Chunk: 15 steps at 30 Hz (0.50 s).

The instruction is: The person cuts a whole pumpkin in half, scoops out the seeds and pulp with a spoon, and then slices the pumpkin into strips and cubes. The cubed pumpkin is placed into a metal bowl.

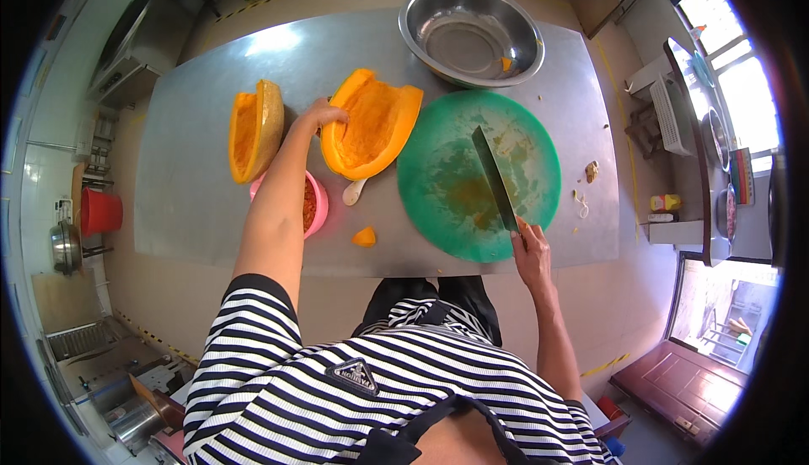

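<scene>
My left hand [327,116] grips the left edge of a large hollowed pumpkin piece [373,127], its orange inside facing up. That piece is beside the left rim of a round green cutting board [430,212]. In my right hand [532,247] is the handle of a cleaver-like kitchen knife [494,177], its dark blade over the wet-stained board. Another hollowed pumpkin piece [256,130] stands farther left. Partly behind my left forearm is a pink bowl [321,206] with chopped red food in it. A small pumpkin chunk [364,237] lies near the table's front edge.
A wide steel basin [471,35] behind the board holds a small orange scrap. A white spoon [354,193] lies by the pink bowl. Food scraps [591,172] dot the right side of the steel table [189,212]. A red bucket [101,210] is off to the left.
</scene>
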{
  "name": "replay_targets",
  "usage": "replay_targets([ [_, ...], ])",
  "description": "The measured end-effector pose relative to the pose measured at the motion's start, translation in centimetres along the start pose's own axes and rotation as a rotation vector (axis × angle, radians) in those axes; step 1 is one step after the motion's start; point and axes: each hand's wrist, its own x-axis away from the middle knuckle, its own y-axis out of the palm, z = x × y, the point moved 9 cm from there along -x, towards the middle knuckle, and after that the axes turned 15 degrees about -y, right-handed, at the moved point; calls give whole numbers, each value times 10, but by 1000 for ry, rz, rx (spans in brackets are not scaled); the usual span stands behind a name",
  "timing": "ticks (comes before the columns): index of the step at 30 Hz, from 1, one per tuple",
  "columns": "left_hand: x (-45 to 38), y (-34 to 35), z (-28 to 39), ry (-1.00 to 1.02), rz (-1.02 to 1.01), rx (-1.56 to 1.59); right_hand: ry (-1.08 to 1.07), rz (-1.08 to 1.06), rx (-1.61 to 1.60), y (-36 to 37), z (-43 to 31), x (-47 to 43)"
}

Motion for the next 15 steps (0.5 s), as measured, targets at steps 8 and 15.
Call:
replay_targets([
  [8, 16, 14, -50, -44, 69, 392, 365, -280, -306, 21, 26, 7],
  [15, 126, 81, -48, 91, 81, 754, 459, -284, -571, 21, 57, 3],
])
